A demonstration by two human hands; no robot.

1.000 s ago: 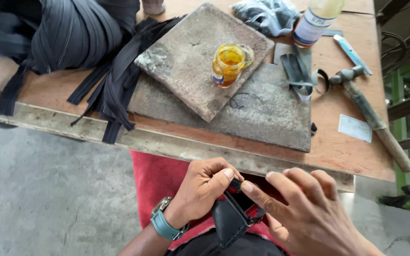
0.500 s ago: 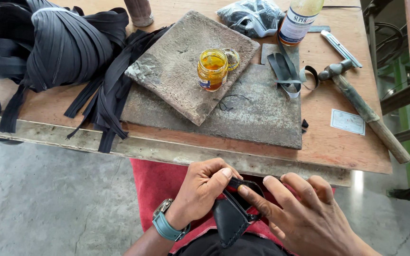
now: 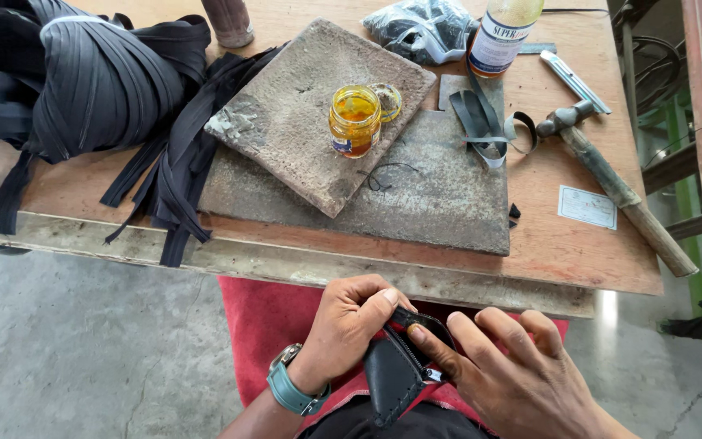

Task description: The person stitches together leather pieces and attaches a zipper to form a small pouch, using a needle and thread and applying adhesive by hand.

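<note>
Below the table's front edge, both hands work on a small black leather pouch (image 3: 392,374) with a zipper along its top. My left hand (image 3: 347,325), with a teal watch on its wrist, pinches the pouch's upper left end. My right hand (image 3: 513,378) holds the pouch from the right, its index finger lying on the zipper near the metal slider. A red cloth (image 3: 266,325) lies under the hands, over my lap.
On the wooden table (image 3: 578,252) lie two stone slabs (image 3: 440,203), with a small jar of yellow glue (image 3: 354,122) and its lid on the upper one. A heap of black straps (image 3: 83,89) fills the left. A hammer (image 3: 619,187), a bottle (image 3: 501,36), a plastic bag and strap scraps lie at the right.
The view has shifted, so the table sits a little further right and lower in frame. Both hands stay on the pouch with almost the same grip.
</note>
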